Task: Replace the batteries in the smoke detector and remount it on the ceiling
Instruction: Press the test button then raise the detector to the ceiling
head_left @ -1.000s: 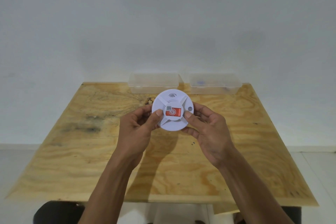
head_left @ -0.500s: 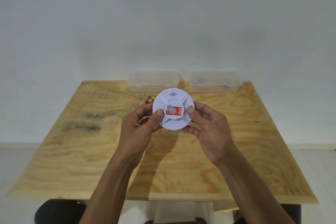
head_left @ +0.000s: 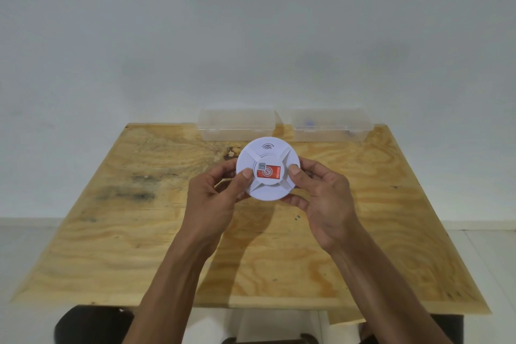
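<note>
Right thumb (head_left: 293, 176) slid inward since earlier; smoke detector (head_left: 268, 168) held face-up between left hand (head_left: 215, 198) and right hand (head_left: 324, 204), both gripping rim.

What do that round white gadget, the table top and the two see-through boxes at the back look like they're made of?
Smoke detector: looks like matte white moulded plastic, with raised ribs and an orange paper-like sticker.
Table top: apparently bare, unvarnished plywood; wavy grain, dark stains, thin edge.
Left box and right box: likely clear, slightly cloudy plastic, since the wall shows through them.
</note>
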The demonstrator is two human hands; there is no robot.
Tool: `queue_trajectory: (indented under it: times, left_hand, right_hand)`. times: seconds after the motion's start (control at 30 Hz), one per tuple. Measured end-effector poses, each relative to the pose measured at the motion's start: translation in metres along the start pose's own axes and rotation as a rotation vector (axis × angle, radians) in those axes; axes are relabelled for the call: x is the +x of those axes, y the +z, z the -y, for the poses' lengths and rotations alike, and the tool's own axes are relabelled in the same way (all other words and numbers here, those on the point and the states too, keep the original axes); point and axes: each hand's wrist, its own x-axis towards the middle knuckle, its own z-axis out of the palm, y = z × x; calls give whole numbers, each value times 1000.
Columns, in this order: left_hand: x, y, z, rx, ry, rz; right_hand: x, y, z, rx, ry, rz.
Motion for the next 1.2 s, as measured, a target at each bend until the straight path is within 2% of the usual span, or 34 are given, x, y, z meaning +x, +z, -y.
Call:
queue_trajectory:
  times: [0.6,0.97,1.2]
  left_hand:
    - [6,0,1,1,-2,-2]
    - [8,-2,2,-41,-17,-14]
    - [6,-2,1,-78,-39,9]
  right_hand:
    - [3,0,-3,42,46,-9]
    - [-3,-3,-2,102,12,108]
    - [-3,-3,-2,92,-4,91]
